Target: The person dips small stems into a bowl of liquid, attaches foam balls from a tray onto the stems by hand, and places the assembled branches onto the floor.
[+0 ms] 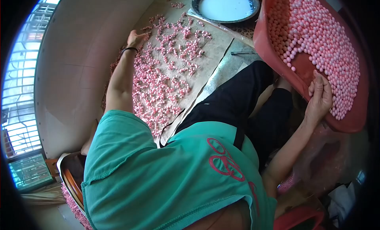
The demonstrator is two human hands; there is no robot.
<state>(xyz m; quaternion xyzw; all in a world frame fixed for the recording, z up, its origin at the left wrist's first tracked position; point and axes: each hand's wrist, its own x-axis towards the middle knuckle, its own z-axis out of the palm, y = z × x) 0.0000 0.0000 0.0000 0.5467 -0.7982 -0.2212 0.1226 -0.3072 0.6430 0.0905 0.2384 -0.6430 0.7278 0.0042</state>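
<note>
My left hand (137,38) reaches out over the floor at the upper left, a dark band round its wrist. Thumb and fingers look apart there, at the edge of many small pink bead sprigs (170,67) on thin stems. At the right, my right hand (321,96) is over the near rim of a red basin (306,67) heaped with round pink beads (320,30). Its fingers are curled together in a pinch, and whatever lies between the fingertips is too small to make out.
A dark-rimmed bowl of white liquid (225,6) stands at the top. A thin dark stick (243,53) lies below it, near my knee. Behind me at lower left is a rimmed container (71,182) beside more pink beads. A barred window (23,83) is far left.
</note>
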